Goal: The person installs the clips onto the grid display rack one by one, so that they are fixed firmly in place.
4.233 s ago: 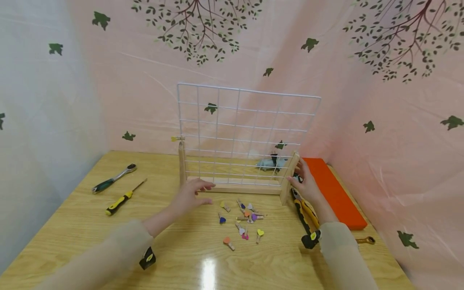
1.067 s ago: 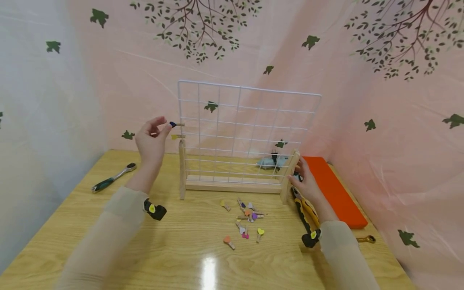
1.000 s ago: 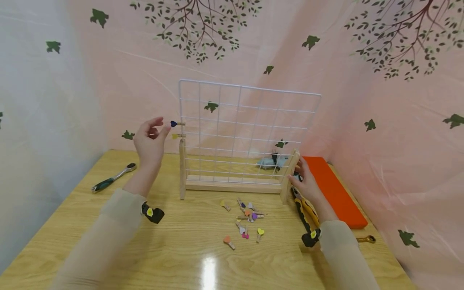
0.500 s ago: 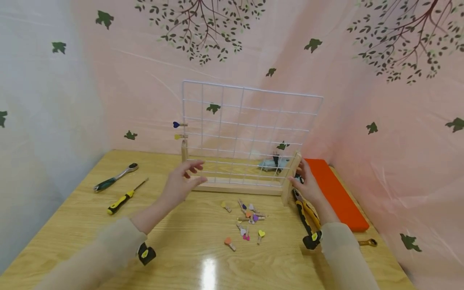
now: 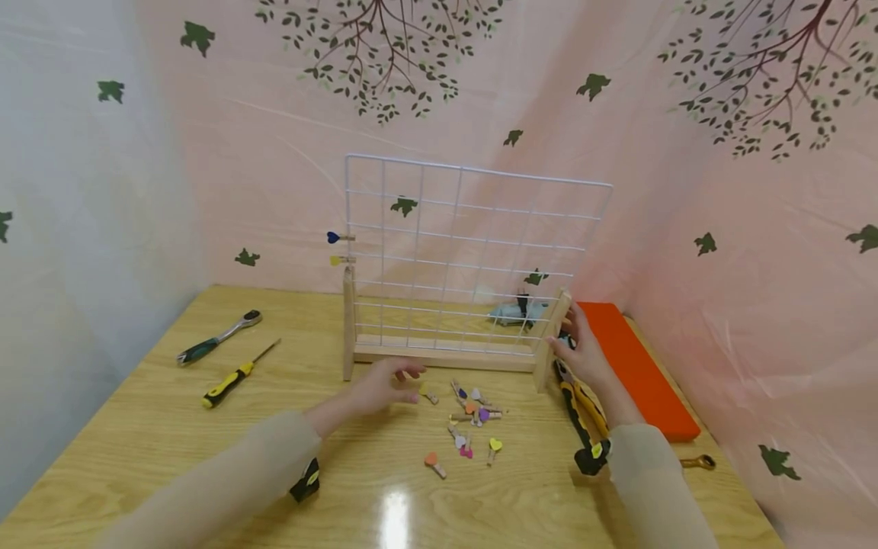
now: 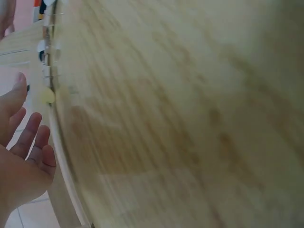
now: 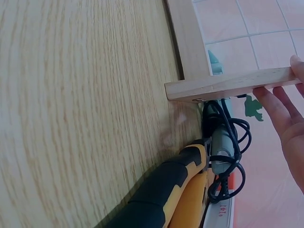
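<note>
My left hand [image 5: 384,385] hovers low over the table with loose, parted fingers, its fingertips right at a clothespin with a yellow heart [image 5: 428,395]. In the left wrist view that yellow heart [image 6: 48,95] lies just beyond the hand [image 6: 26,166]. My right hand [image 5: 581,352] holds the right wooden post [image 5: 551,339] of a white wire grid rack [image 5: 453,217], thumb and fingers on either side, as the right wrist view shows at the post [image 7: 228,86]. A dark blue heart clothespin [image 5: 334,237] and a yellow one [image 5: 336,261] are clipped to the grid's left edge.
Several heart clothespins [image 5: 473,412] lie scattered before the rack. At left are a ratchet wrench [image 5: 219,338] and a screwdriver [image 5: 240,374]. On the right are yellow-black pliers [image 5: 583,408], an orange-red box [image 5: 634,366] and a wrench [image 5: 700,462]. A corded glue gun [image 5: 517,311] sits behind the rack.
My left hand has clipped the dark blue clothespin to the grid's left edge, let go, and come down to the right near the table. The right hand has stayed on the post.
</note>
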{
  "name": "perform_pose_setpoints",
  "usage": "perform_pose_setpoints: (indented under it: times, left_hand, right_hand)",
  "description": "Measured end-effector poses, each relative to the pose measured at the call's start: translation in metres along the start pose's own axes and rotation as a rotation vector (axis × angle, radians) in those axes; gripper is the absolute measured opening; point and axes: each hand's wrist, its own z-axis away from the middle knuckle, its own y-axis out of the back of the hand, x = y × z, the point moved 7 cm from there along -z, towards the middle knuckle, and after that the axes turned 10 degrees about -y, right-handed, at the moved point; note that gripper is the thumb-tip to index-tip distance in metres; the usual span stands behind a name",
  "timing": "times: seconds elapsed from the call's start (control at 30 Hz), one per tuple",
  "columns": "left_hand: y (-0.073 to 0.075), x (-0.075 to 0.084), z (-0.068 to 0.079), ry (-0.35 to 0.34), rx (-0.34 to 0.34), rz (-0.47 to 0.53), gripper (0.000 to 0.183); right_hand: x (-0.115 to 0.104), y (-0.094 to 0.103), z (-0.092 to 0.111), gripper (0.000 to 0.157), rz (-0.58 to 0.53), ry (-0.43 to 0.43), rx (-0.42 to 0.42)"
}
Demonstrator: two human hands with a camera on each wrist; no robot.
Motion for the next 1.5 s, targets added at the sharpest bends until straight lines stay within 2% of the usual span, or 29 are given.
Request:
perform_pose_setpoints:
  times: [0.17, 0.3, 0.43, 0.53, 0.63, 0.87, 1.07, 1.2, 1.33, 1.5]
  left_hand:
    - [-0.009, -0.004, -0.008, -0.021, -0.053, -0.097, 0.051]
    - [-0.012, -0.003, -0.011, -0.028, -0.035, -0.139, 0.042]
    - [-0.013, -0.001, -0.012, -0.053, -0.003, -0.170, 0.021]
    - [-0.013, 0.001, -0.013, -0.063, 0.021, -0.176, 0.010]
    - [-0.013, 0.001, -0.013, -0.060, 0.030, -0.165, 0.006]
    - [-0.004, 0.002, -0.009, -0.062, 0.056, -0.144, 0.005]
    - [0.016, 0.009, 0.000, -0.016, 0.083, -0.078, 0.002]
    - [0.036, 0.021, 0.003, -0.048, 0.117, -0.044, 0.005]
    - [0.066, 0.036, 0.004, -0.085, 0.183, -0.041, 0.009]
    - [0.115, 0.056, 0.008, -0.023, 0.314, -0.083, 0.017]
  right_hand:
    - [-0.001, 0.000, -0.001, 0.076, -0.011, 0.002, -0.002]
    - [0.003, 0.000, -0.002, 0.075, -0.013, -0.018, 0.000]
    - [0.011, 0.000, -0.005, 0.076, -0.028, -0.012, -0.005]
    - [0.019, 0.000, -0.009, 0.076, -0.036, 0.009, -0.004]
    - [0.022, 0.000, -0.010, 0.076, -0.031, 0.020, -0.001]
    - [0.005, -0.001, -0.004, 0.074, -0.032, -0.015, -0.008]
    - [-0.005, -0.002, -0.001, 0.075, -0.026, 0.002, -0.008]
    - [-0.004, -0.001, -0.001, 0.075, -0.010, -0.013, -0.006]
    - [0.001, -0.001, -0.003, 0.075, -0.033, 0.000, -0.008]
    - [0.013, 0.001, -0.007, 0.076, -0.040, 0.030, -0.007]
